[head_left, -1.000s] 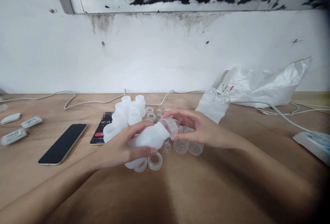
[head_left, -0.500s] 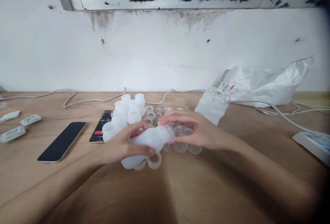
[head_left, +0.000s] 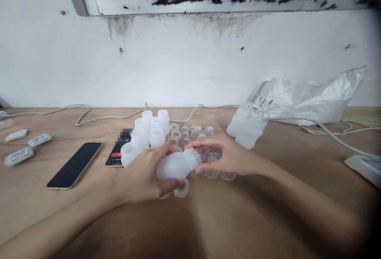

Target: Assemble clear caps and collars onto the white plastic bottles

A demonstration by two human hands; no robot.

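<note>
A frosted white baby bottle (head_left: 175,166) lies tilted in the grip of my left hand (head_left: 149,171), its neck pointing right. My right hand (head_left: 224,155) is closed round the clear collar ring (head_left: 195,157) at the bottle's mouth, and a clear nipple (head_left: 204,154) shows between its fingers. Just beyond my left hand stand several open white bottles (head_left: 156,132) in rows. Loose collar rings (head_left: 181,188) lie on the table, partly hidden by the held bottle. Clear nipples (head_left: 185,132) and dome caps (head_left: 212,167) are spread behind and below my right hand.
Capped bottles (head_left: 248,128) stand at the right, before a silvery plastic bag (head_left: 309,100). Two phones lie left, one dark (head_left: 74,165), one showing a timer (head_left: 119,149). Small labelled packets (head_left: 19,156) sit far left. White cables (head_left: 113,116) run along the wall; a white power strip (head_left: 366,171) is at right.
The collar ring, tilted at the bottle's mouth earlier, now sits in line on the neck. My left hand has turned round the bottle, and my right fingers have shifted on the ring.
</note>
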